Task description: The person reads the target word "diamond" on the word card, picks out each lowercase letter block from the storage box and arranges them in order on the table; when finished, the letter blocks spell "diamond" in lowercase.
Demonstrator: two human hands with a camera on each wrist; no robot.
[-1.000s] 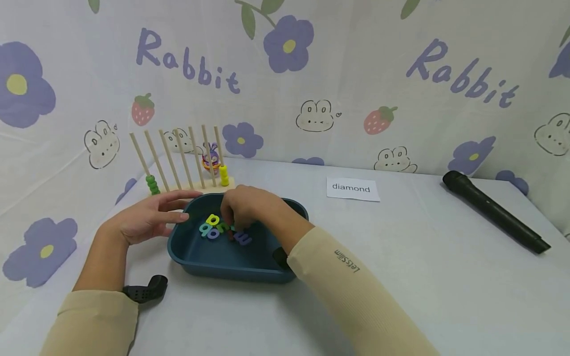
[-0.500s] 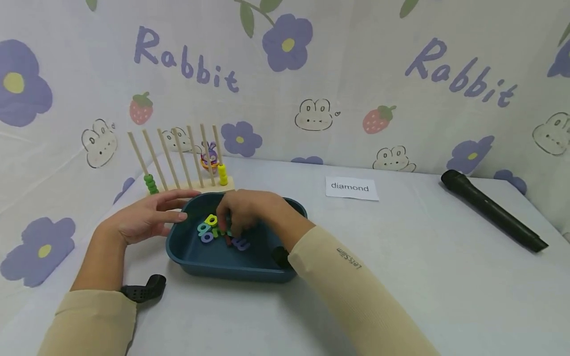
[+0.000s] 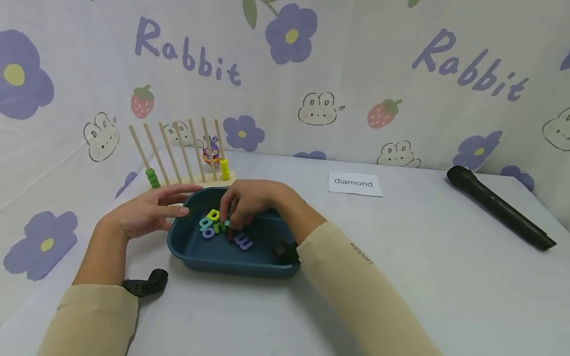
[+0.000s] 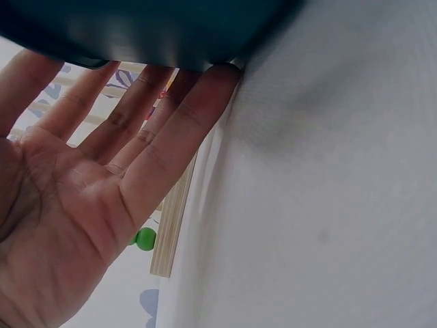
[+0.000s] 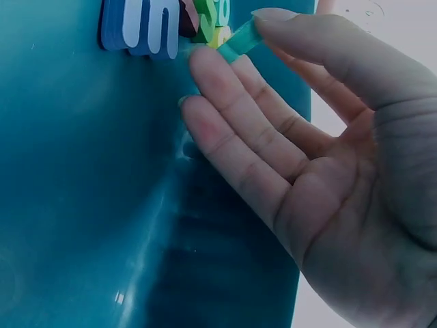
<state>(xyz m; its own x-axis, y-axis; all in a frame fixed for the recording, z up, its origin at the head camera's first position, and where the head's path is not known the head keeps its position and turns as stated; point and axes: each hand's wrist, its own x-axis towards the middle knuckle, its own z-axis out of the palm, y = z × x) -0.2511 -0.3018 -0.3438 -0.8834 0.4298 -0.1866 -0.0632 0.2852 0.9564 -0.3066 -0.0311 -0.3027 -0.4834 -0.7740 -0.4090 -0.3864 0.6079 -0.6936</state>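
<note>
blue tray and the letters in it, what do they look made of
The blue tray looks like plastic, smooth and slightly glossy, with soft highlights on its inside. The letters may be painted wood or plastic: even opaque colour, no grain showing.

My head view looks forward and down across the worktop (image 3: 427, 277); my wrist views look closely at my left hand (image 4: 89, 178) and right hand (image 5: 314, 164), all three sharing the blue tray (image 3: 236, 268).
</note>
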